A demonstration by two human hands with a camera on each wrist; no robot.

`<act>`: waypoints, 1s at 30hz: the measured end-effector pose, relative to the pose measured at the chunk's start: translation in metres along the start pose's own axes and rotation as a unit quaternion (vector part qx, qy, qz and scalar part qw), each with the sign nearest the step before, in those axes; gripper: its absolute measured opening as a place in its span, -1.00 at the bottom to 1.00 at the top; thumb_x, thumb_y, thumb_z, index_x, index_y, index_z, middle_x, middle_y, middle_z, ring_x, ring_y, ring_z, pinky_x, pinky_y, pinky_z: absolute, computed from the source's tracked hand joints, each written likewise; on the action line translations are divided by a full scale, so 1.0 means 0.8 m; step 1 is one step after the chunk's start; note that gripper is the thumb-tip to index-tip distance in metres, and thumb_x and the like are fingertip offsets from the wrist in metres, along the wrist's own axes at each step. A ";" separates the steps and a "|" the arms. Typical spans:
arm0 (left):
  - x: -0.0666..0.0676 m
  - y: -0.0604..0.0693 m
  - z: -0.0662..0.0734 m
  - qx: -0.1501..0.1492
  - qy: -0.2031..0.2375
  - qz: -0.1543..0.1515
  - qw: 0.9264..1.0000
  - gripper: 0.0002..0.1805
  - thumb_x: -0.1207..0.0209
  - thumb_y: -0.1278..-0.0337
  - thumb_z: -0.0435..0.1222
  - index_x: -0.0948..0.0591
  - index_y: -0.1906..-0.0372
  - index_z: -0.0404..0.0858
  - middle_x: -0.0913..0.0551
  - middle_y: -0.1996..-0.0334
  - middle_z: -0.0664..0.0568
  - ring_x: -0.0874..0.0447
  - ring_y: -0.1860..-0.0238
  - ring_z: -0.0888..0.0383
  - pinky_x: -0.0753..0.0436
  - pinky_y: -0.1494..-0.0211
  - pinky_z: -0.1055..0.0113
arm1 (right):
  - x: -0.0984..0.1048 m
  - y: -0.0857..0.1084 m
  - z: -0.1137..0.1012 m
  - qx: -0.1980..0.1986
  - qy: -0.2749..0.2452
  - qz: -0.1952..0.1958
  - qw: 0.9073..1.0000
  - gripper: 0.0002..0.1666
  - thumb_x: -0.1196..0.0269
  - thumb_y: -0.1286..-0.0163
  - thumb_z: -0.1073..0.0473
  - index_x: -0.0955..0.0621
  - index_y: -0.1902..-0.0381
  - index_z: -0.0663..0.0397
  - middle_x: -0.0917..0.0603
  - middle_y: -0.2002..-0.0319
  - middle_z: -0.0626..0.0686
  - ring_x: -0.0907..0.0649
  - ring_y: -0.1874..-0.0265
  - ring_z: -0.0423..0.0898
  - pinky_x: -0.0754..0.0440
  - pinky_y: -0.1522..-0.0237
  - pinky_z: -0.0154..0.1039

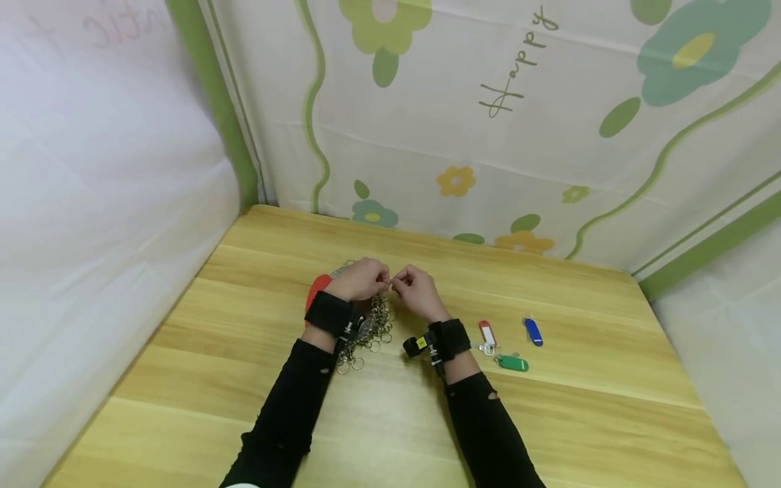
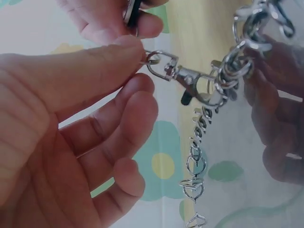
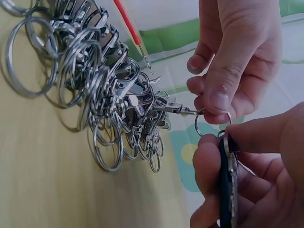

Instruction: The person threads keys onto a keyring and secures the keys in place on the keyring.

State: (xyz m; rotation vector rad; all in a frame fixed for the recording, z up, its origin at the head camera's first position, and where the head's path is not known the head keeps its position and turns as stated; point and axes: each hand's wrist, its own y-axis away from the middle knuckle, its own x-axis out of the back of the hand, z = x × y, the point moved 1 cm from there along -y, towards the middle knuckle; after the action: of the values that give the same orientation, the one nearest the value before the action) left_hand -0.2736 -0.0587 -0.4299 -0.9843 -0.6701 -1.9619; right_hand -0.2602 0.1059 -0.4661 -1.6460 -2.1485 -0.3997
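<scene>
Near the middle of the table in the head view, my left hand (image 1: pixel 360 279) and right hand (image 1: pixel 419 293) meet fingertip to fingertip. Between thumb and forefinger the left hand pinches a key ring (image 3: pixel 197 126), which hangs from a metal swivel clasp (image 2: pixel 186 78). That clasp is hooked onto a chain-like bunch of clasps and rings (image 3: pixel 109 90). My right hand holds a dark, flat key tag (image 3: pixel 223 185) with a silvery, key-like piece along its side. The tag's small ring is at the key ring, partly hidden by fingers; whether they are linked I cannot tell.
A red rounded piece (image 1: pixel 317 288) lies behind the left wrist. To the right of the right wrist are a red key tag (image 1: pixel 487 332), a blue key tag (image 1: pixel 533 332), a green key tag (image 1: pixel 512 363) and a key (image 1: pixel 487 348). Printed curtains (image 1: pixel 427 135) enclose the wooden table (image 1: pixel 579 413).
</scene>
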 end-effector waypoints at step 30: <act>-0.004 0.003 0.007 0.035 -0.053 0.030 0.998 -0.81 -0.13 -0.30 -0.23 -0.56 0.45 -0.17 -0.52 0.55 0.07 -0.44 0.58 0.16 -0.38 0.44 0.33 | -0.003 0.000 -0.002 0.021 0.061 -0.010 0.998 -0.85 -0.09 -0.46 0.18 -0.56 0.28 0.10 -0.63 0.36 0.18 -0.48 0.57 -0.07 -0.40 0.50 -0.23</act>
State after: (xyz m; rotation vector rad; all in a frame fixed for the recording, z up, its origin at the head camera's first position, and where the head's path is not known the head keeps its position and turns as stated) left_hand -0.2680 -0.0546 -0.4291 -1.0582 -0.7538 -1.8319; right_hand -0.2598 0.1033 -0.4657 -1.5377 -2.0704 -0.4454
